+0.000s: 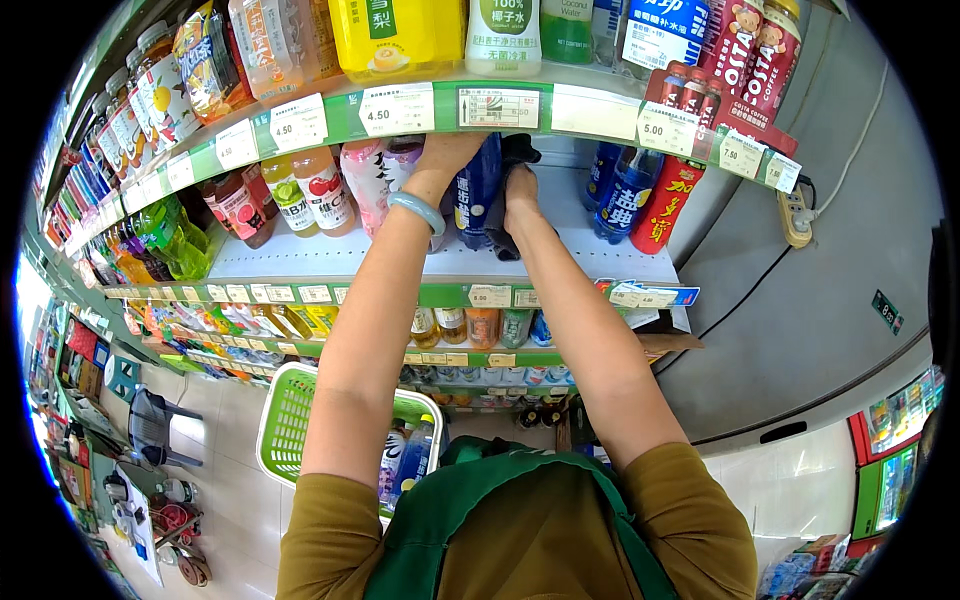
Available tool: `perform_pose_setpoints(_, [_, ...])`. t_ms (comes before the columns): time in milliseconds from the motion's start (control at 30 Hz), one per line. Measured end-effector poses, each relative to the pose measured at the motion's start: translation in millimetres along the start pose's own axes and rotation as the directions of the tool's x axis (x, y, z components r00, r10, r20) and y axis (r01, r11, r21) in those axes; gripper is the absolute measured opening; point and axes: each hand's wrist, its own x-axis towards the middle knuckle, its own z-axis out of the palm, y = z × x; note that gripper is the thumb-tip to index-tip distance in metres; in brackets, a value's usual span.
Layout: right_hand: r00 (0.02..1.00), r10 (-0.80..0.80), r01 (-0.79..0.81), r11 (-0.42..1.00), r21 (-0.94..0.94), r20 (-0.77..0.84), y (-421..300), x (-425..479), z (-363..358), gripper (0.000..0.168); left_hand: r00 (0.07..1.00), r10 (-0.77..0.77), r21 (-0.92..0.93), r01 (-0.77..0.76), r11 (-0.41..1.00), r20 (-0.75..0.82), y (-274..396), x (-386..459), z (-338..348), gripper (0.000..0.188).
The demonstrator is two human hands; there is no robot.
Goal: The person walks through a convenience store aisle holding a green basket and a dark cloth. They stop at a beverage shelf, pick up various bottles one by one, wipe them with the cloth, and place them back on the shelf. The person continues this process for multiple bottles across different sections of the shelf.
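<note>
A blue plastic drink bottle (474, 196) stands nearly upright above the perforated white shelf (300, 259). My left hand (452, 154), below a pale bangle, grips its upper part; the shelf lip above hides the fingertips. On the bottle's right side, my right hand (522, 191) holds a dark cloth (501, 229) against it. Pink and purple-labelled bottles (365, 180) stand just left of my left wrist. To the right are more blue bottles (628, 196) and a red drink bottle (667, 206).
The price-tag rail (577, 111) of the upper shelf overhangs my hands. Below stands a green and white plastic basket (289, 424) with bottles (414, 454) inside. A grey cabinet side (787, 315) flanks the shelves at right, with a power strip (795, 217) and cables. A dark stool (157, 427) stands at left.
</note>
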Motion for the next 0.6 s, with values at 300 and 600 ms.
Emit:
perform_pose_setpoints(300, [0.974, -0.181, 0.173, 0.983, -0.068, -0.134, 1, -12, -16, 0.029, 0.981, -0.194, -0.071, 0.193, 0.979, -0.012, 55, -10, -16, 0.038])
perform_pose_setpoints(600, [0.824, -0.553, 0.369, 0.356, -0.859, 0.125, -38, -32, -46, 0.022, 0.980, -0.016, -0.182, -0.020, 0.983, -0.198, 124, -81, 3, 0.030])
